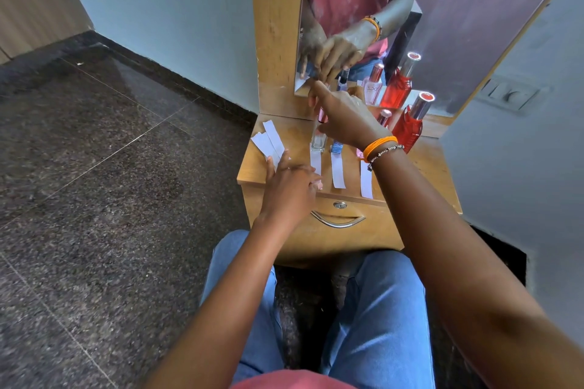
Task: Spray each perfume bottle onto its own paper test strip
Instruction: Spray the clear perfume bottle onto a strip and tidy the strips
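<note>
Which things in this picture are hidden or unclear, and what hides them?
- Head view: the pink bottle is mostly behind the right hand.
- Head view: the blue bottle shows only its base under that wrist.
- Head view: the left hand covers the near end of the first strip.

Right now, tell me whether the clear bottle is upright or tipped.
Upright: the clear bottle stands on its base at the strip's far end, right hand gripping its top.
</note>
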Tool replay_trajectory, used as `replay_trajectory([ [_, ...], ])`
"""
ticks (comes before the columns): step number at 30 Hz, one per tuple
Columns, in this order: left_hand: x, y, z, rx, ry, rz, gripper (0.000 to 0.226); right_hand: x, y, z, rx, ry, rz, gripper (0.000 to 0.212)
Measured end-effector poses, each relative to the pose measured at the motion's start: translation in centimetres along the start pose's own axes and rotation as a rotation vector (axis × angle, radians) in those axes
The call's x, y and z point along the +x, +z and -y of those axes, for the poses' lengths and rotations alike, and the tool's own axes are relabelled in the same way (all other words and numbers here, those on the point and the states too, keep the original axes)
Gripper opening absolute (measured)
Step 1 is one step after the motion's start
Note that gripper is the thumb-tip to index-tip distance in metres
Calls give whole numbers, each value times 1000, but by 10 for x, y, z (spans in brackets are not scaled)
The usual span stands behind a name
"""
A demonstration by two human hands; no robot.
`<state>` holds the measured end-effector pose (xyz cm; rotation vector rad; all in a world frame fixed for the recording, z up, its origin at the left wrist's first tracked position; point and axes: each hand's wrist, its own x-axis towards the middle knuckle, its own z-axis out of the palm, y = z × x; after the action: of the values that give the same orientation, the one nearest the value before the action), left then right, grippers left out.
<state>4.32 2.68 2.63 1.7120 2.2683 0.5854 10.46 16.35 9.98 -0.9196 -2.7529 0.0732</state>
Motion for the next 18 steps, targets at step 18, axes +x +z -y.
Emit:
replay_trajectory([
  [18, -5, -25, 18, -328, -335, -371, 24, -30, -5, 60, 258, 0, -367, 23],
])
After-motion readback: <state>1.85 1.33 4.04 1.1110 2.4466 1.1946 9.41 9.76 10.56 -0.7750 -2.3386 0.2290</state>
